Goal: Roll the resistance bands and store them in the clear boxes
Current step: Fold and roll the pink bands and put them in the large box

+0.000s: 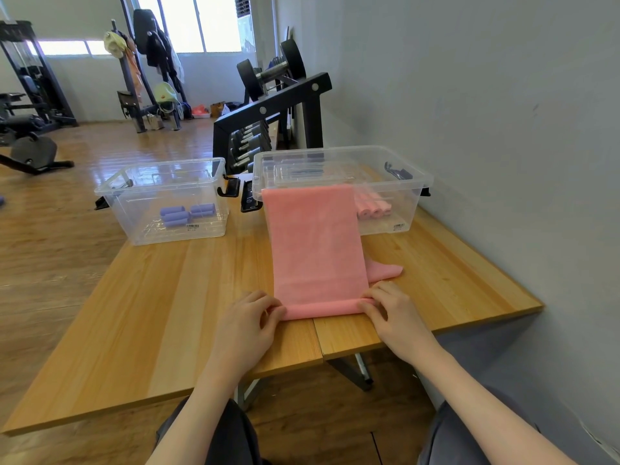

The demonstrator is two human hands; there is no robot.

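Head view: the pink resistance band [315,243] lies flat on the wooden table [188,290], its far end draped over the rim of the right clear box [396,182] at 12 o'clock. My left hand [250,325] and right hand [391,313] each pinch one end of the started roll at the near edge. Judged thin, limp and stretchy; best held at both edges. Purple rolls [186,214] sit in the left clear box [134,209] at 10 o'clock.

Bright daylight from windows [198,25]; floor [100,152] glare; edges perhaps fisheye-warped.
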